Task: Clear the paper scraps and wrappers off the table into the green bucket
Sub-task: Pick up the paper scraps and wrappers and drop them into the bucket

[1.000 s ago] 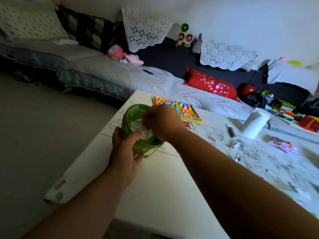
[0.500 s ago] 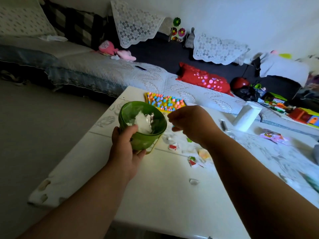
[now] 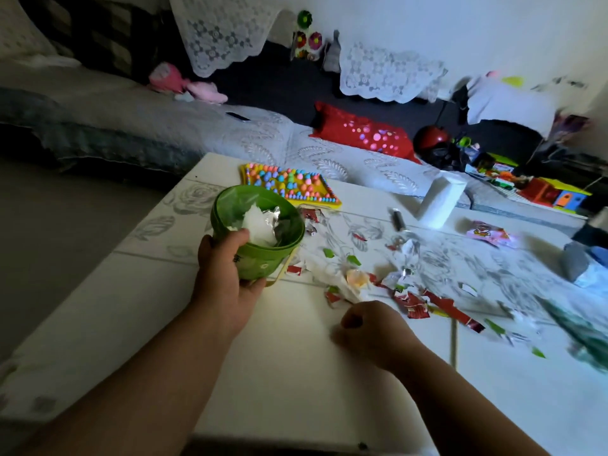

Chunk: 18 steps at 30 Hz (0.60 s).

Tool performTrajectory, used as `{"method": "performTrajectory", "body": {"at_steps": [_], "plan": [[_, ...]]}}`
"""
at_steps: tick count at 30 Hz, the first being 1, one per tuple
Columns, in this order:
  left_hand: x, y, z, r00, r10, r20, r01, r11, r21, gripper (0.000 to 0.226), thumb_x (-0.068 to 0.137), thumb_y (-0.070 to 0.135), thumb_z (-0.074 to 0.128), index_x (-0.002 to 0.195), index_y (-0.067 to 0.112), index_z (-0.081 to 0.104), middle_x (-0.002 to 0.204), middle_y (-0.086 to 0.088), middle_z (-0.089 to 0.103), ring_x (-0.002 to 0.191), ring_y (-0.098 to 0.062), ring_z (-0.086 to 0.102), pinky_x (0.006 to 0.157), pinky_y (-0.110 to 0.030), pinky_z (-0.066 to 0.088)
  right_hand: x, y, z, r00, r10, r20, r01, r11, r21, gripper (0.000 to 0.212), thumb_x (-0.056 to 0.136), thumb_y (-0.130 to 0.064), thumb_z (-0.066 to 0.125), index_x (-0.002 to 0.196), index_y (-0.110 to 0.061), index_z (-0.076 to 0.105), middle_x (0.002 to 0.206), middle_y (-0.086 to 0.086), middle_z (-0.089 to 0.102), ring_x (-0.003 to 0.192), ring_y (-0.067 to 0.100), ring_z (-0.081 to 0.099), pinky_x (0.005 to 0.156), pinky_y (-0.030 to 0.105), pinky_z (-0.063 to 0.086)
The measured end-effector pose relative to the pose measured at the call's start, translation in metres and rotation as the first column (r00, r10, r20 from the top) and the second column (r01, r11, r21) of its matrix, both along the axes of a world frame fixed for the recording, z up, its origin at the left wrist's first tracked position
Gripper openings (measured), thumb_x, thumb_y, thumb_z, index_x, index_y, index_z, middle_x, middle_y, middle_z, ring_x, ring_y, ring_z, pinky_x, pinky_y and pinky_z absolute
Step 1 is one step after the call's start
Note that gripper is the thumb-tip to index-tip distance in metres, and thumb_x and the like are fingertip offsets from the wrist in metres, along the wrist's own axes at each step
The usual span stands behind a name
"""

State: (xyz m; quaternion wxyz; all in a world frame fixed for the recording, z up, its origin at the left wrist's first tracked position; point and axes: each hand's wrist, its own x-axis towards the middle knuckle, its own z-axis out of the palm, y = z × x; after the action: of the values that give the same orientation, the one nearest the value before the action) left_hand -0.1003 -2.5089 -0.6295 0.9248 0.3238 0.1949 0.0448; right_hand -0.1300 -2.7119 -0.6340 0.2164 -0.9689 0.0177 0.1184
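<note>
Scraps (image 3: 411, 304) litter the table (image 3: 279, 373) as the left hand (image 3: 227, 284) grasps the green bucket (image 3: 260, 261); the right hand (image 3: 371, 330) curls beside them, hold unclear.

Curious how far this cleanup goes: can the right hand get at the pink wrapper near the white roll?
Probably yes, with a stretch: only flat scraps lie between the right hand and the pink wrapper; the white roll stands aside.

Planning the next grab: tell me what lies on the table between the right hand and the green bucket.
Head view: mostly bare table, with a small red wrapper scrap by the green bucket and crumpled white paper near the right hand.
</note>
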Motion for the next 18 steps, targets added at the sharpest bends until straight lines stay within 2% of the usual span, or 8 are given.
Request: {"method": "performTrajectory", "body": {"at_steps": [3, 5, 7, 9, 10, 12, 15, 18], "plan": [[0.002, -0.003, -0.001, 1.0, -0.004, 0.004, 0.004, 1.0, 0.004, 0.046, 0.087, 0.021, 0.062, 0.133, 0.026, 0.053, 0.129, 0.0, 0.062, 0.106, -0.021, 0.063, 0.082, -0.037, 0.053, 0.008, -0.003, 0.006, 0.999, -0.002, 0.052, 0.0, 0.999, 0.04, 0.018, 0.08, -0.037, 0.07, 0.068, -0.025, 0.064, 0.071, -0.009, 0.059, 0.067, 0.01, 0.056, 0.055, 0.021, 0.04], [0.004, -0.005, -0.002, 1.0, -0.006, 0.012, 0.006, 1.0, 0.023, 0.046, 0.088, 0.02, 0.061, 0.133, 0.026, 0.052, 0.13, 0.0, 0.062, 0.106, -0.02, 0.062, 0.086, -0.039, 0.052, 0.023, -0.006, 0.014, 0.986, -0.056, 0.159, 0.048, 0.997, 0.054, 0.017, 0.077, -0.042, 0.072, 0.073, -0.027, 0.068, 0.085, -0.007, 0.058, 0.086, 0.017, 0.061, 0.069, 0.024, 0.042], [0.006, -0.006, -0.003, 1.0, -0.009, 0.019, 0.008, 0.999, 0.039, 0.054, 0.088, 0.02, 0.061, 0.14, 0.029, 0.047, 0.134, 0.001, 0.06, 0.11, -0.022, 0.062, 0.092, -0.043, 0.051, 0.042, -0.008, 0.019, 0.98, -0.069, 0.186, 0.073, 0.997, -0.011, 0.024, 0.068, -0.046, 0.078, 0.083, -0.032, 0.065, 0.105, 0.0, 0.051, 0.11, 0.026, 0.054, 0.09, 0.03, 0.043], [0.007, -0.007, -0.004, 1.0, -0.015, 0.019, 0.013, 0.998, 0.058, 0.06, 0.088, 0.02, 0.062, 0.144, 0.032, 0.043, 0.137, 0.0, 0.058, 0.113, -0.025, 0.06, 0.098, -0.049, 0.048, 0.058, -0.006, 0.02, 0.996, -0.049, 0.07, 0.056, 0.993, -0.101, 0.066, 0.06, -0.049, 0.081, 0.12, -0.035, 0.055, 0.13, 0.007, 0.041, 0.128, 0.034, 0.037, 0.105, 0.041, 0.035], [0.008, -0.007, -0.004, 1.0, -0.017, 0.018, 0.016, 0.998, 0.066, 0.061, 0.088, 0.021, 0.062, 0.144, 0.032, 0.043, 0.138, 0.0, 0.058, 0.114, -0.025, 0.06, 0.099, -0.05, 0.048, 0.066, -0.005, 0.018, 0.999, -0.041, -0.006, 0.04, 0.993, -0.108, 0.089, 0.059, -0.049, 0.082, 0.137, -0.036, 0.04, 0.141, 0.009, 0.033, 0.134, 0.037, 0.03, 0.109, 0.046, 0.032], [0.009, -0.007, -0.005, 1.0, -0.019, 0.017, 0.018, 0.997, 0.072, 0.062, 0.087, 0.021, 0.061, 0.145, 0.033, 0.042, 0.137, 0.0, 0.058, 0.113, -0.026, 0.061, 0.099, -0.052, 0.048, 0.077, -0.004, 0.011, 0.997, 0.012, -0.077, -0.023, 0.99, -0.14, 0.105, 0.061, -0.053, 0.079, 0.147, -0.038, 0.02, 0.149, 0.011, 0.026, 0.137, 0.039, 0.026, 0.111, 0.051, 0.031], [0.011, -0.007, -0.004, 1.0, -0.01, 0.014, 0.008, 0.997, 0.075, 0.063, 0.087, 0.02, 0.062, 0.145, 0.032, 0.041, 0.138, -0.001, 0.057, 0.115, -0.027, 0.06, 0.1, -0.053, 0.047, 0.077, -0.004, -0.007, 0.991, 0.134, -0.008, -0.131, 0.951, -0.279, 0.082, 0.071, -0.066, 0.064, 0.142, -0.042, 0.03, 0.144, 0.012, 0.032, 0.133, 0.038, 0.028, 0.108, 0.05, 0.03], [0.012, -0.004, -0.004, 1.0, 0.004, 0.019, -0.005, 0.996, 0.087, 0.059, 0.088, 0.019, 0.061, 0.143, 0.028, 0.043, 0.137, -0.001, 0.057, 0.117, -0.028, 0.059, 0.101, -0.055, 0.046, 0.064, -0.002, -0.02, 0.973, 0.178, 0.148, -0.123, 0.94, -0.318, 0.062, 0.081, -0.064, 0.052, 0.137, -0.037, 0.042, 0.136, 0.008, 0.04, 0.126, 0.033, 0.039, 0.102, 0.041, 0.036]]}}
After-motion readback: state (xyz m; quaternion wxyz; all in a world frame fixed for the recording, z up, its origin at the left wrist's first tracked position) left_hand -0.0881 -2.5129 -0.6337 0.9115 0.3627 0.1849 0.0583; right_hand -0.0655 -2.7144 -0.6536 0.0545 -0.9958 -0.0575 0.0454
